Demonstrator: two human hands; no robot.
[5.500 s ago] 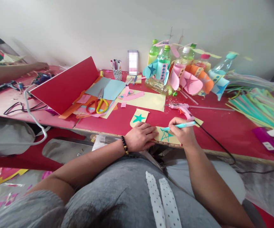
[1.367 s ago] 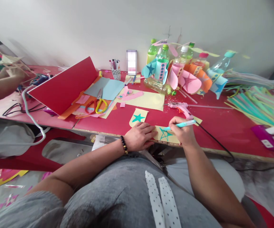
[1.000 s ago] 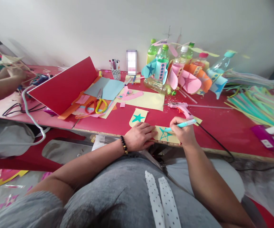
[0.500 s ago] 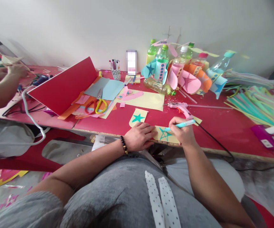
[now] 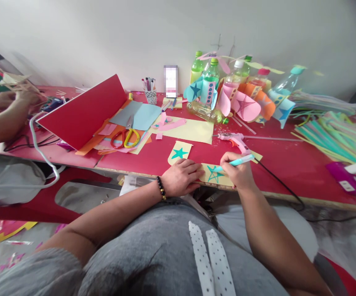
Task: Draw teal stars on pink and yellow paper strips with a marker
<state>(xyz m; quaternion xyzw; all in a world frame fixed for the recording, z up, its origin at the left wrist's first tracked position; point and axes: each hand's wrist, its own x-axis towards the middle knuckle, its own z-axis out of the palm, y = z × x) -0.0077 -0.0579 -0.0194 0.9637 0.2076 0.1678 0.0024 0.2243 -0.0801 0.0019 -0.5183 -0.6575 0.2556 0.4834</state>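
My right hand (image 5: 238, 170) grips a light blue marker (image 5: 235, 163), its tip on a pale yellow paper piece (image 5: 224, 179) at the table's front edge. A teal star outline, partly coloured in, shows on that paper. My left hand (image 5: 182, 177) lies flat, fingers stretched out over the paper's left end. Just beyond it sits a second yellow piece (image 5: 180, 146) with a filled teal star. A pink glue gun (image 5: 235, 141) rests behind my right hand.
Scissors (image 5: 125, 138) lie on coloured paper to the left, beside a red board (image 5: 87, 111). Decorated bottles (image 5: 235, 82) stand at the back, near a pen cup (image 5: 150, 96) and a phone (image 5: 170, 81). Bundled strips (image 5: 335, 135) lie right. Another person's hands (image 5: 20, 96) work at far left.
The marker tip has shifted slightly left on the star. My left hand stays in place. At far left, the other person's hands have moved a little.
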